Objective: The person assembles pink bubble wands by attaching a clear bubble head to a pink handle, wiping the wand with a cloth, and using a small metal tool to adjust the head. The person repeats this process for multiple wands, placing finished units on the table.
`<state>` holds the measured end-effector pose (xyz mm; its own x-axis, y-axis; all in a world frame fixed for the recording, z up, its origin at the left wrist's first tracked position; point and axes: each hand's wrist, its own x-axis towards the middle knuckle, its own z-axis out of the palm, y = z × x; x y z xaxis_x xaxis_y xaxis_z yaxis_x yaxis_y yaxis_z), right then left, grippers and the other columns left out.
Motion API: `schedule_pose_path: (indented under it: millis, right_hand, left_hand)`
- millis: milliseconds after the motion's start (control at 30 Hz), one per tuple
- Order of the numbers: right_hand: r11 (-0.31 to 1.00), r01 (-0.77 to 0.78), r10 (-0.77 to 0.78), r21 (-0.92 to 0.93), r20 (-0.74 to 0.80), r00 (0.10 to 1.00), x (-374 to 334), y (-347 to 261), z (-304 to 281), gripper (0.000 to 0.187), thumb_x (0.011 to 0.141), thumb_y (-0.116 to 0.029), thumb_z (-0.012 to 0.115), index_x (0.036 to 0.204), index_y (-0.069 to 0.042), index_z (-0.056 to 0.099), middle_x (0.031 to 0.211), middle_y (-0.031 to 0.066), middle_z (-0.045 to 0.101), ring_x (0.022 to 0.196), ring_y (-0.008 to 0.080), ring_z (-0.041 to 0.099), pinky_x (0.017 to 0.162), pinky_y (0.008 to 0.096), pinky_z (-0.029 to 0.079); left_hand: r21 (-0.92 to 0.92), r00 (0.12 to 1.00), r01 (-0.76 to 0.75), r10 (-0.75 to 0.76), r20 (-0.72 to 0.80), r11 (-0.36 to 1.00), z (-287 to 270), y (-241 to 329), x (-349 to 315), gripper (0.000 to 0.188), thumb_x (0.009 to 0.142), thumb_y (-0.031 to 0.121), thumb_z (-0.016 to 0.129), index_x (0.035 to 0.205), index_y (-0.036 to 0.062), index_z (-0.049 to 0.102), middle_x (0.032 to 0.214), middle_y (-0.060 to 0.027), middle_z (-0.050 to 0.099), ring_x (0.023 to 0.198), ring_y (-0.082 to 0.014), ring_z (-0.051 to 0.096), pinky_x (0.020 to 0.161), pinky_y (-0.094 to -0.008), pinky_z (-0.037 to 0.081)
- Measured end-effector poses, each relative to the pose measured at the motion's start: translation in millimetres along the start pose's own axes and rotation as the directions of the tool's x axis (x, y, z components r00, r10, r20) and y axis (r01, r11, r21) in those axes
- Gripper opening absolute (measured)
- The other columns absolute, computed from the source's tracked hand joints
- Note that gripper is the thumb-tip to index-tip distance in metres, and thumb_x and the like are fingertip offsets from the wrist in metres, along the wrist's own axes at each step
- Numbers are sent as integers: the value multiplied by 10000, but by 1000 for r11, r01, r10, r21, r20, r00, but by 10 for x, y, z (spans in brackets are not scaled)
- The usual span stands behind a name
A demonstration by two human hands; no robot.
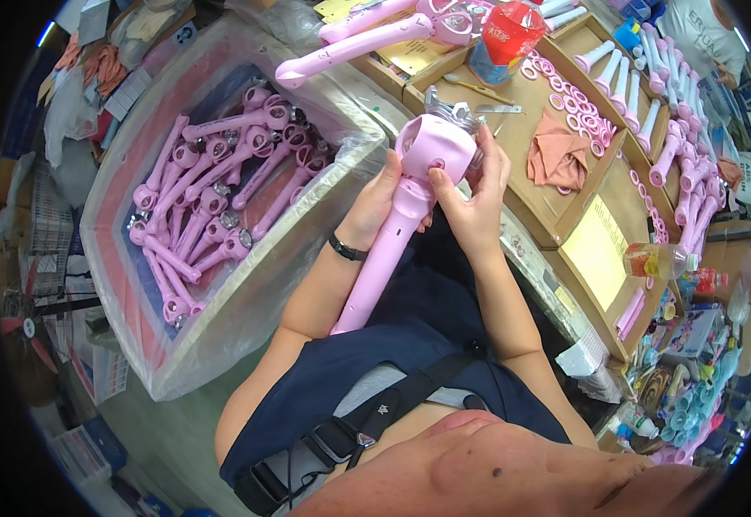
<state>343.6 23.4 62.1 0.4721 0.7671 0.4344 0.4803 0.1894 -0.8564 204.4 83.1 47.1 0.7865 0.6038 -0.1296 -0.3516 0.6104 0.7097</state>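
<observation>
Upright in front of my body is a pink long-handled appliance [381, 258] with a rounded, hollow head; I cannot tell its exact kind. My left hand [378, 200] is closed around the neck, just under the head. On the other side, my right hand [477, 198] grips the head, its thumb pressed near a small hole in the pink shell. A shiny metal part [451, 110] sits at the top of the head, close to my right fingertips. The handle's lower end rests near my lap.
At left, a plastic-lined bin [147, 345] holds several similar pink appliances. Two more [358, 50] lie across cardboard at the top. On the right, cardboard trays [513, 159] hold pink rings [578, 103], a peach cloth [556, 153] and a yellow sheet [598, 250]. A red-labelled bottle [507, 41] stands behind.
</observation>
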Motion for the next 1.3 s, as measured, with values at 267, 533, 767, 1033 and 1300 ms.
schedule_pose_path:
  millis: [267, 533, 767, 1033, 1300]
  right_hand:
    - [991, -39, 24, 129, 116, 993, 22, -39, -127, 745, 735, -139, 727, 1375, -19, 365, 1235, 149, 333, 1146, 261, 467, 914, 369, 487]
    - [834, 23, -118, 551, 138, 983, -98, 261, -40, 702, 781, -53, 640, 1400, 13, 316, 1315, 112, 306, 1218, 239, 414, 978, 358, 413]
    - [773, -158, 83, 614, 149, 985, -174, 305, -158, 691, 834, -56, 601, 1433, -9, 260, 1330, 92, 310, 1254, 248, 405, 975, 358, 405]
    - [947, -140, 111, 289, 116, 987, -139, 156, -88, 757, 802, -128, 691, 1410, 22, 265, 1282, 148, 315, 1138, 256, 490, 902, 357, 503]
    - [973, -130, 110, 192, 112, 988, -117, 201, -124, 734, 766, -138, 717, 1381, 7, 343, 1251, 157, 372, 1131, 255, 495, 819, 331, 543]
  left_hand:
    - [115, 999, -45, 44, 4, 992, 40, -29, -23, 655, 899, 614, 361, 1232, 52, 415, 823, -84, 593, 548, -135, 601, 466, -247, 515]
    - [-508, 928, 99, 106, 358, 856, -33, -212, -87, 727, 909, 618, 361, 1306, 10, 379, 987, -192, 579, 552, -158, 573, 450, -259, 489]
    - [410, 969, -207, 243, -38, 888, 6, -53, -131, 833, 801, 61, 675, 1439, 36, 140, 1229, -195, 475, 830, -185, 611, 633, -282, 521]
    - [916, 867, -285, 483, 122, 281, 130, -133, -164, 1007, 713, 133, 731, 1453, -4, 63, 1340, -310, 380, 1198, -414, 466, 957, -391, 417]
    - [874, 913, -238, 406, 52, 423, 30, -191, -137, 1016, 706, 130, 746, 1454, -9, 73, 1322, -278, 419, 1159, -363, 516, 944, -372, 426]
